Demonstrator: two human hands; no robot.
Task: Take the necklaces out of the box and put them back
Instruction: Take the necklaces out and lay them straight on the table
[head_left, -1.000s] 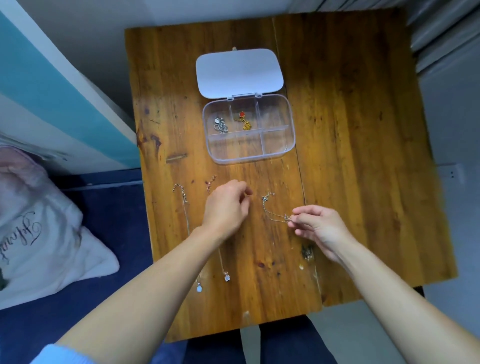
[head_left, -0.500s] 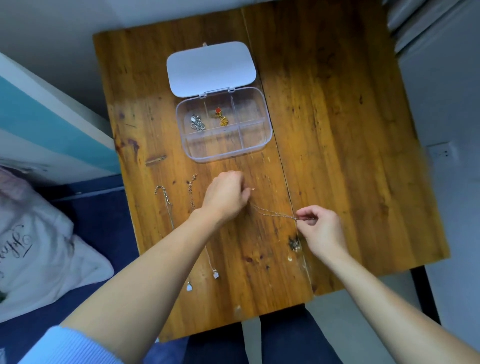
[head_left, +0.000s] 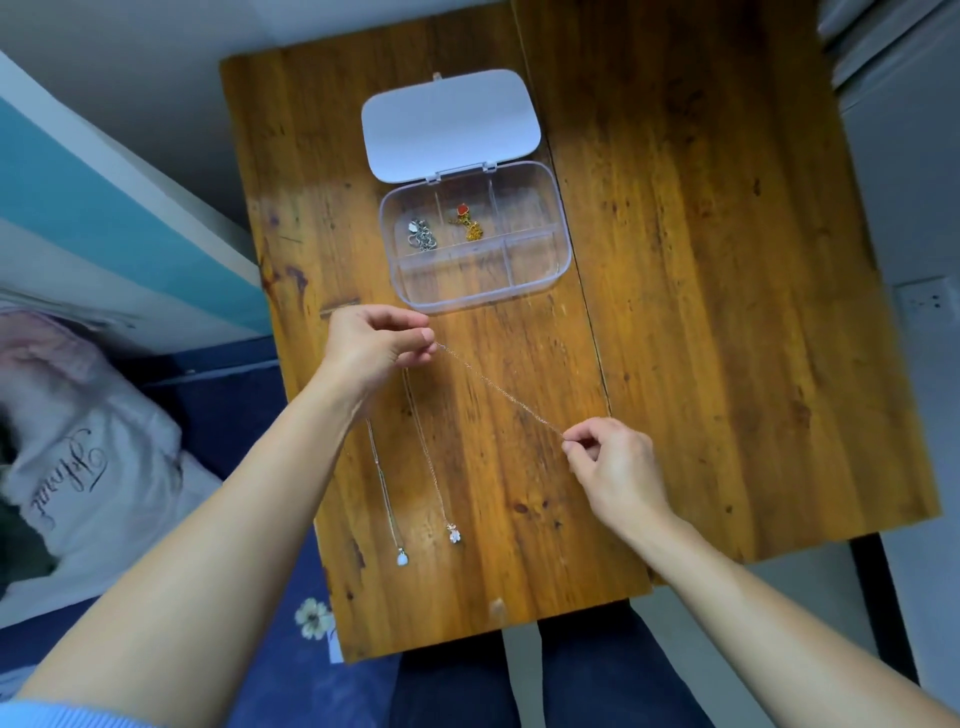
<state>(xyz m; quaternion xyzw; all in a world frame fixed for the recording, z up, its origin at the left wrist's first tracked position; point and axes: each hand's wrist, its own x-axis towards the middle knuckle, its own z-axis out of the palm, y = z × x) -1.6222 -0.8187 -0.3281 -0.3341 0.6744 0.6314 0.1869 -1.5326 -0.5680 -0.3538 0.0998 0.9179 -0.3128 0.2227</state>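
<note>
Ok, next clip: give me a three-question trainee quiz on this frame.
1. True or false: the lid of the clear box is open.
2. How many necklaces lie flat on the table? A) one B) two C) four
3. What spans from the left hand to the right hand?

Key: 1 true; 2 B; 3 a thin chain, pinched at each end.

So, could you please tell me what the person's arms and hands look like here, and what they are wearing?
Both forearms are bare up to the frame edge. The left hand and right hand show no rings, watch or bracelet. A light blue sleeve edge shows at the left arm's bottom corner.
</note>
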